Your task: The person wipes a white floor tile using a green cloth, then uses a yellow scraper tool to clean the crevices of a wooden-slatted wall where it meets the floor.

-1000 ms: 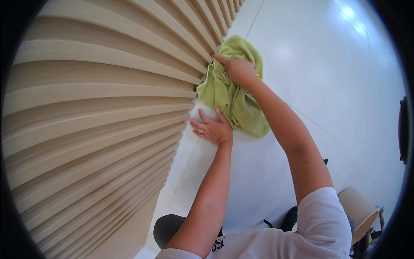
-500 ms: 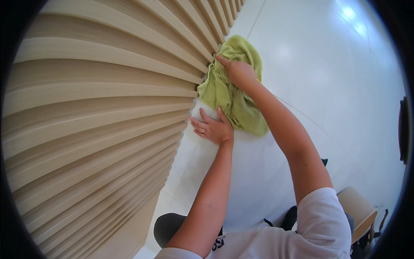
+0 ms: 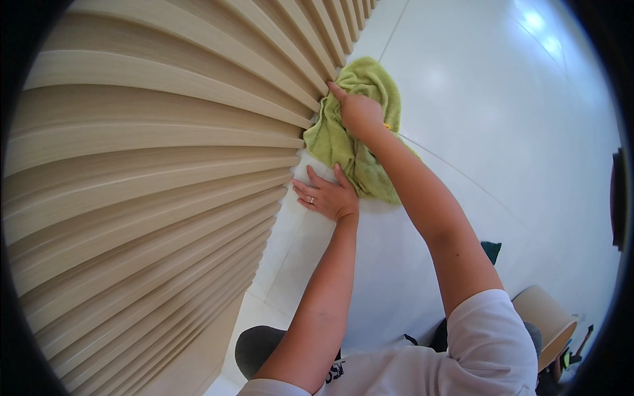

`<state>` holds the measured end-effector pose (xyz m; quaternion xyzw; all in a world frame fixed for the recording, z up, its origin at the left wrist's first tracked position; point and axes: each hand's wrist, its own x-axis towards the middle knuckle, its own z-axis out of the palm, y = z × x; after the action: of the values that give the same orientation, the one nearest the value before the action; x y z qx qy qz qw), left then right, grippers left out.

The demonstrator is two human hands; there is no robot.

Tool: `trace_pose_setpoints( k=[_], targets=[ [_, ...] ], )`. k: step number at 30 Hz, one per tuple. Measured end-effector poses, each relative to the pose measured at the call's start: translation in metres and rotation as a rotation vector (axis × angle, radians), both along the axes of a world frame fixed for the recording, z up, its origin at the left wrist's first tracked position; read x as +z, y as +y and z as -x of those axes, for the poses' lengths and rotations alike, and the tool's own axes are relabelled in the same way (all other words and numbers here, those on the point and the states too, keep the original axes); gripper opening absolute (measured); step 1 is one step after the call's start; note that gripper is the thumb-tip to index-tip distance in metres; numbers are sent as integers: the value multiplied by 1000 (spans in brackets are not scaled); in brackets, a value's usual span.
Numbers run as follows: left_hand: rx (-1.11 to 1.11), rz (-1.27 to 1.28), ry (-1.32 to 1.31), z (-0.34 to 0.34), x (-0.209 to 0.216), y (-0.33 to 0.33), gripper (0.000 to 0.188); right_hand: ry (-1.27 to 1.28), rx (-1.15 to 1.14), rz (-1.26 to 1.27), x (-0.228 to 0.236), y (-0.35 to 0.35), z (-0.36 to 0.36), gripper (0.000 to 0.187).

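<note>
A crumpled green cloth [image 3: 376, 175] lies on the white floor against the foot of a slatted wooden panel. On its upper part is my right hand [image 3: 360, 113], the index finger stretched toward the base of a slat and the other fingers curled down on the fabric. The undersides of those fingers are hidden. My left hand [image 3: 327, 197] rests flat on the floor just below the cloth, fingers spread, with a ring on one of them. The thumb side of that hand is touching or very near the cloth's edge.
The slatted light-wood panel [image 3: 165, 138] fills the left side, its slats ending at the floor. Glossy white tiles [image 3: 475, 119] stretch to the right. At the lower right are a tan, rounded seat-like object [image 3: 545, 320] and a small dark green piece [image 3: 491, 251]. A dark object [image 3: 619, 198] stands at the right rim.
My right hand has shifted slightly left, and its forearm has swung left too, uncovering more of the dark green piece. The cloth's lower right edge has drawn in a little. My left hand stays put.
</note>
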<state>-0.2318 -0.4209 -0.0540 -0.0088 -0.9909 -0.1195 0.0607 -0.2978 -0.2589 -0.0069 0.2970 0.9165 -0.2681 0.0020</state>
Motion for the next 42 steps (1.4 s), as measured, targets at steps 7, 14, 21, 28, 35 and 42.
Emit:
trace_pose_setpoints(
  k=[7,14,21,28,35,42],
  targets=[
    [10,21,20,4,-1,-5,68,13,18,76,-7,-4,-24,53],
    [2,15,24,0,-2,-1,68,-6,-14,87,5,3,-3,62],
    [0,6,37,4,-2,-7,68,22,140,150,1,13,-32,49],
    [-19,-16,2,-4,-1,4,68,116,80,161,-3,31,-7,49],
    [8,10,28,4,0,-6,68,23,325,182,-5,27,-44,48],
    [-13,-5,18,0,-2,0,69,76,-61,81,-2,34,-13,50]
  ],
)
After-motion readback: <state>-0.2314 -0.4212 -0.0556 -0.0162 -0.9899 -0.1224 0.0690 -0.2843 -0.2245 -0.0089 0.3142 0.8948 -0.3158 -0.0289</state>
